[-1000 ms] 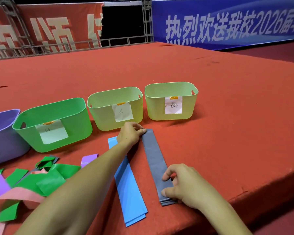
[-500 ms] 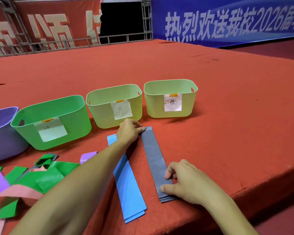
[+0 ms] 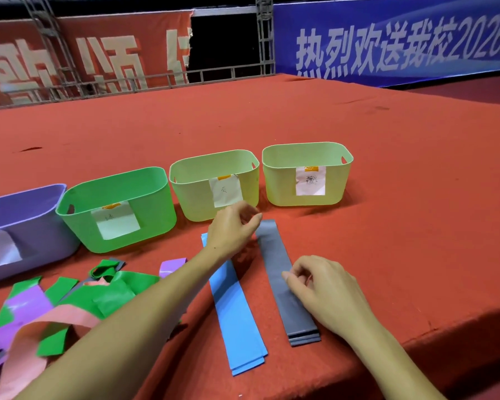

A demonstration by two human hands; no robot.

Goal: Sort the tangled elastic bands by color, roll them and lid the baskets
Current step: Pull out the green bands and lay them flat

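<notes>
- Nearest, at the lower left of the frame, the tangled pile [image 3: 55,307] of green, purple and pink bands lies on the red carpeted platform [image 3: 387,197], with my left forearm crossing over its right edge.
- Just right of that, in the lower middle, the blue bands [image 3: 237,319] lie flat and straight, stacked, their near ends staggered close to the platform's front edge.
- Beside them, a little apart, the grey bands [image 3: 289,293] lie parallel, also stacked (three layers show at the near end).
- My right hand [image 3: 326,293] rests on the near half of the grey bands, fingers curled and fingertips pressing down on the strip; nothing is pinched between them.
- My left hand [image 3: 234,229] is at the far end of the two strips, centre of the frame, fingers loosely curled with the thumb and forefinger close together just beside the grey bands' far corner; whether they touch it I cannot tell.
- Farther back, a row of baskets runs left to right across the middle: a purple basket [image 3: 26,203] cut by the left edge, a green basket [image 3: 145,192], a pale basket [image 3: 191,192] right behind my left hand, and a second pale basket [image 3: 338,180]. Each has a paper label taped on its front, and none has a lid on.
- Farthest, across the top, hang a red banner [image 3: 98,53] at upper left and a blue banner [image 3: 387,39] at upper right.
</notes>
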